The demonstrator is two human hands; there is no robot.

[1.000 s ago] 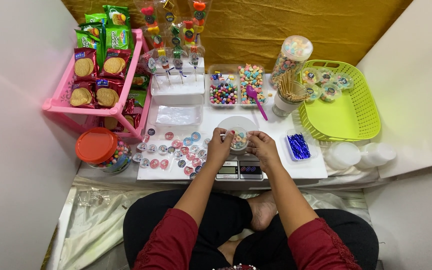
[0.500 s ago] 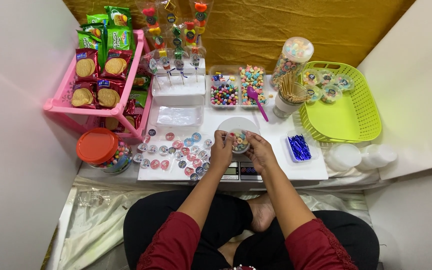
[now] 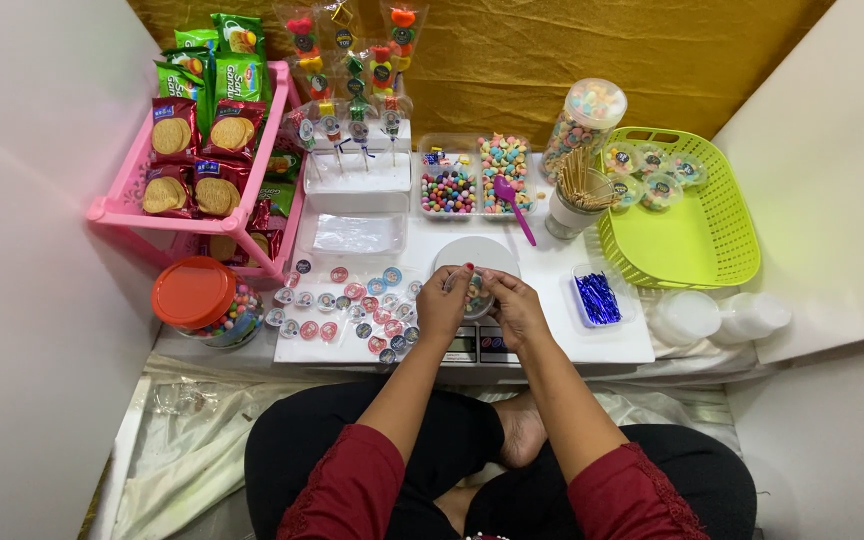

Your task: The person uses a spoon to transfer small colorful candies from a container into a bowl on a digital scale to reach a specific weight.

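White boards enclose a low white work surface backed by gold fabric. At its front centre, above the digital scale, the left hand and right hand both grip a small clear cup of coloured candies. Round stickers lie left; a pink rack and green basket flank the surface.

Both forearms reach forward from dark red sleeves and converge in front of the body. The left hand and the right hand meet close together, fingers curled inward toward each other, fingertips pinching. The person sits cross-legged, one bare foot showing between the knees.
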